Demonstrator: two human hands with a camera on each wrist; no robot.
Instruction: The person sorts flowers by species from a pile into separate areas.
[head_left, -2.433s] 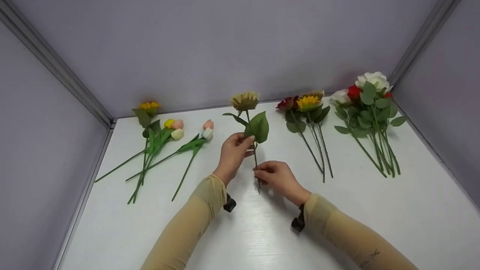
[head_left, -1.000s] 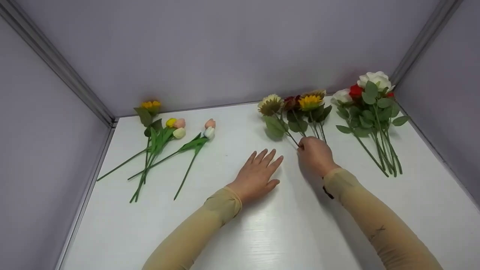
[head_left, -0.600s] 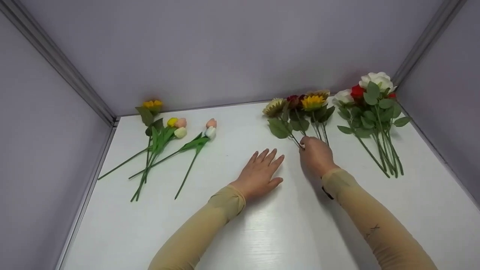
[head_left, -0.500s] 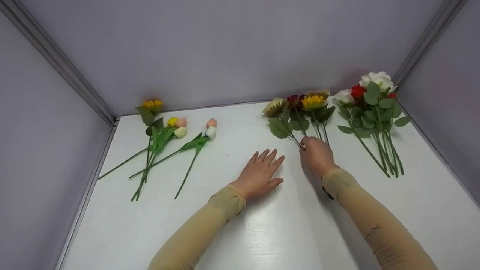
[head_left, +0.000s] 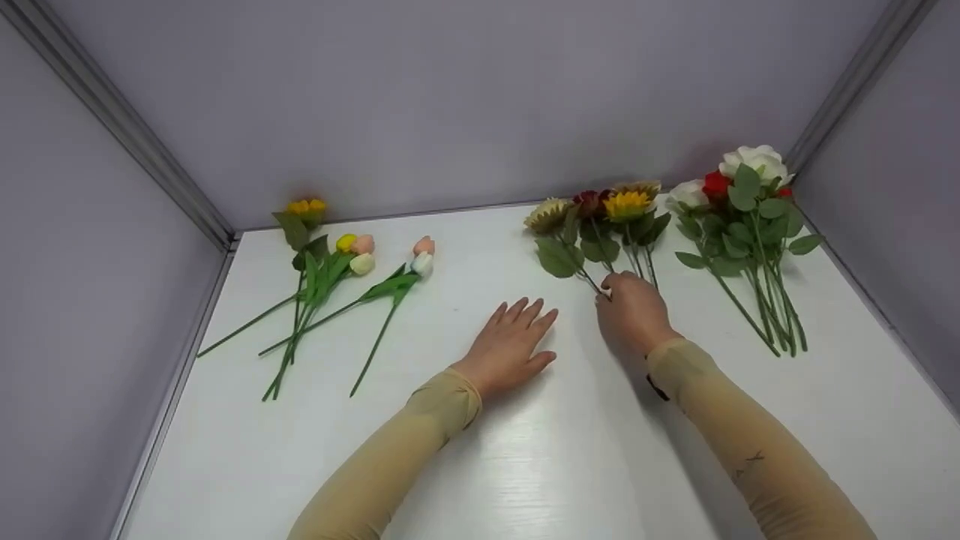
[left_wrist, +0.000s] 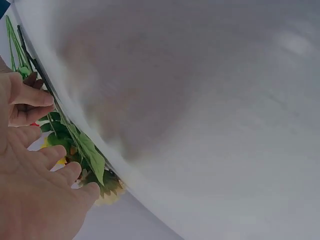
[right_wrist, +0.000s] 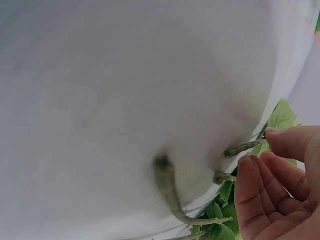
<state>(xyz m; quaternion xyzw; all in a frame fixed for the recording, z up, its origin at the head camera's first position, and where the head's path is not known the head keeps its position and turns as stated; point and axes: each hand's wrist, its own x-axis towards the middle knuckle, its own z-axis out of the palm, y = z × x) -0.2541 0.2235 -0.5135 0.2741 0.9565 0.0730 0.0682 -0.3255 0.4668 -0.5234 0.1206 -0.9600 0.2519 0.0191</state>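
At the left of the frame, the tulips (head_left: 352, 259) and a lone yellow sunflower (head_left: 302, 210) lie untouched on the white table (head_left: 525, 465). At centre, the left hand (head_left: 510, 346), which steadied the pale sunflower (head_left: 547, 215) moments ago, now rests flat with fingers spread, holding nothing. Right of centre, the right hand (head_left: 630, 311) has carried that bloom across to the sunflower bunch (head_left: 615, 217); its fingers appear still pinched on the stem (right_wrist: 245, 147), though the wrist view is blurred. Roses (head_left: 739, 202) lie at far right. The sunflower looks sorted.
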